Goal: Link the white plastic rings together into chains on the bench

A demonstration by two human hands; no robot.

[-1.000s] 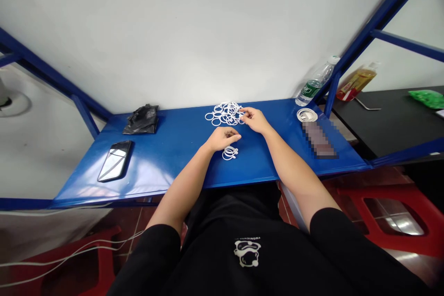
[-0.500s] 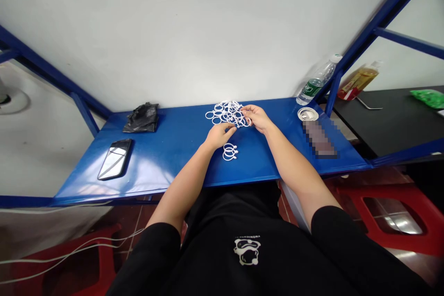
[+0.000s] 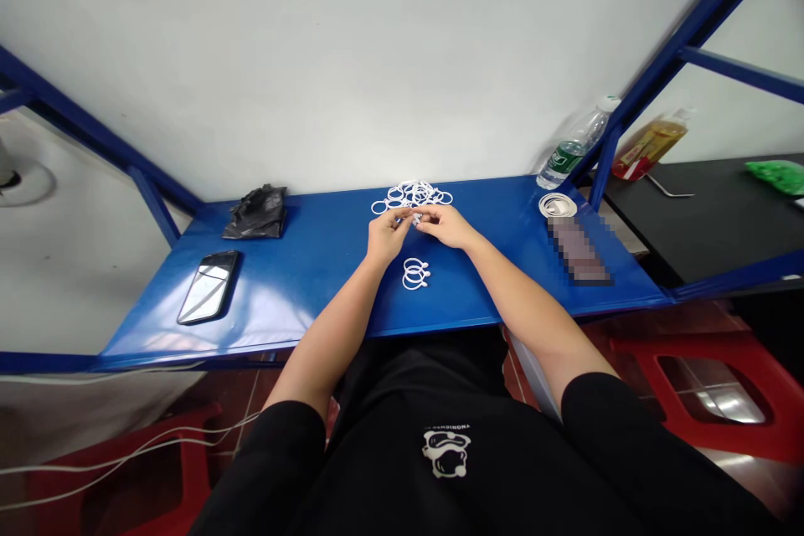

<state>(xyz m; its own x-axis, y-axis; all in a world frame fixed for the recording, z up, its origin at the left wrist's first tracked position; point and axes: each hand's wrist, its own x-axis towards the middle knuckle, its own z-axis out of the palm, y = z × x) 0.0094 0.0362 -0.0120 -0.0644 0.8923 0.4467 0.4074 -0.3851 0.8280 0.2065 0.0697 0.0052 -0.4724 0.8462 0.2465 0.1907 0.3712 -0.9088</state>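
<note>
My left hand point(image 3: 388, 233) and my right hand point(image 3: 445, 224) meet over the blue tabletop. Both have their fingers closed on a white curtain ring point(image 3: 417, 219); only its small knobbed part shows between the fingertips, the rest is hidden. Just behind the hands lies a loose pile of white rings point(image 3: 420, 191), partly covered by them. Nearer to me, three white rings point(image 3: 414, 274) lie overlapping in a column, their small knobs pointing right.
A phone point(image 3: 209, 288) and a crumpled black bag point(image 3: 256, 213) lie on the left of the blue table point(image 3: 327, 268). At right are a water bottle point(image 3: 574, 146), a coiled white strap point(image 3: 557, 206) and a blurred-out item. A wall point(image 3: 352, 59) rises behind.
My right hand has moved left from the pile's right side to meet my left hand. A ring is now between both hands' fingertips. The three separate rings have not moved.
</note>
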